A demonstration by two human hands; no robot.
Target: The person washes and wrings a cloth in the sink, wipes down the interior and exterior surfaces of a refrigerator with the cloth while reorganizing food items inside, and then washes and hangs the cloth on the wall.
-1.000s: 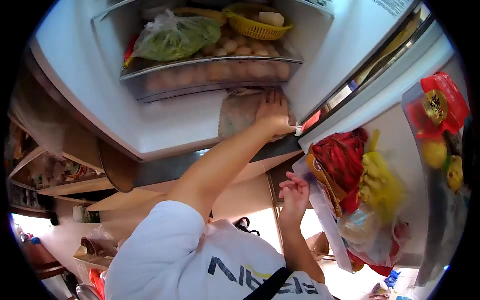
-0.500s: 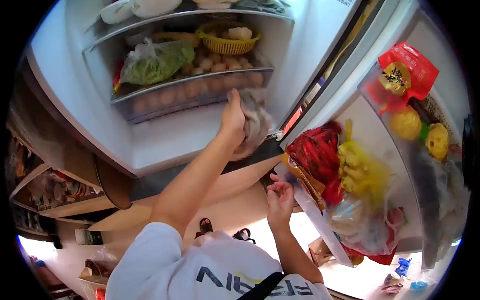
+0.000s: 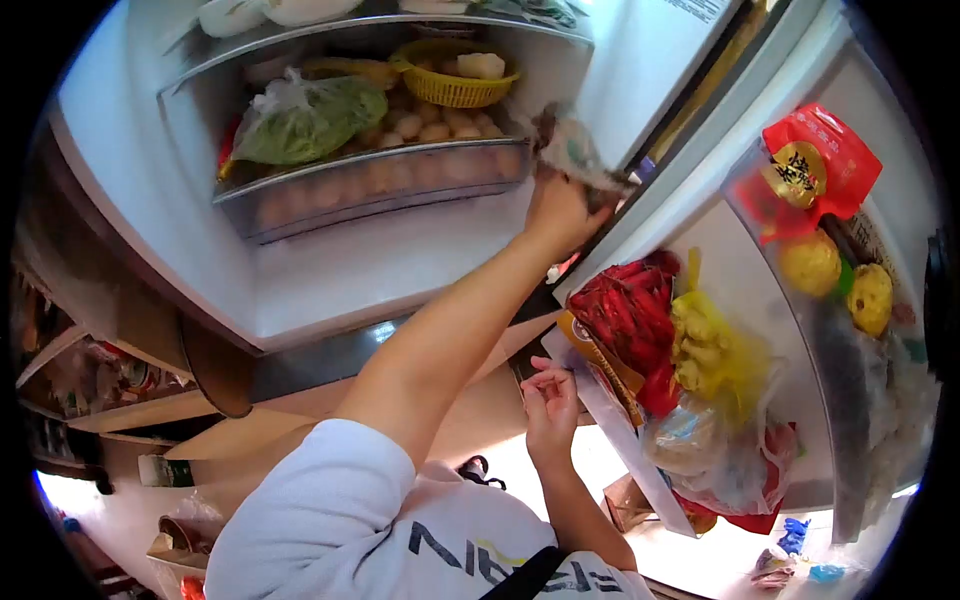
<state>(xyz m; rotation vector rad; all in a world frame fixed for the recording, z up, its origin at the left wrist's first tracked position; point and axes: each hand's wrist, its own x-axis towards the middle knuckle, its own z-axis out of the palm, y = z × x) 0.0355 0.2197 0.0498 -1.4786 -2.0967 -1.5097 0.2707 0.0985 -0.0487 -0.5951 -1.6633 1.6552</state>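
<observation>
- Bag [image 3: 572,145]: grasped in left hand [image 3: 560,212], at about 12 o'clock from that grip; long axis slanted from 10 to 4 o'clock; egg drawer [image 3: 370,185] found at 9 o'clock from the bag.
- Right hand [image 3: 550,408]: unladen, fingers loosely curled; placed at 6 o'clock from the left, farther from the bag; door shelf [image 3: 622,442] sited just beside, towards 4 o'clock.

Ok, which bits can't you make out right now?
In the head view:
What the crumpled bundle in the left hand is: blurred.
Egg count: greens bag and yellow basket hide some eggs.
Tops of the white items: cut off by the top edge.
Contents of the clear door bag: obscured by creased plastic.
</observation>
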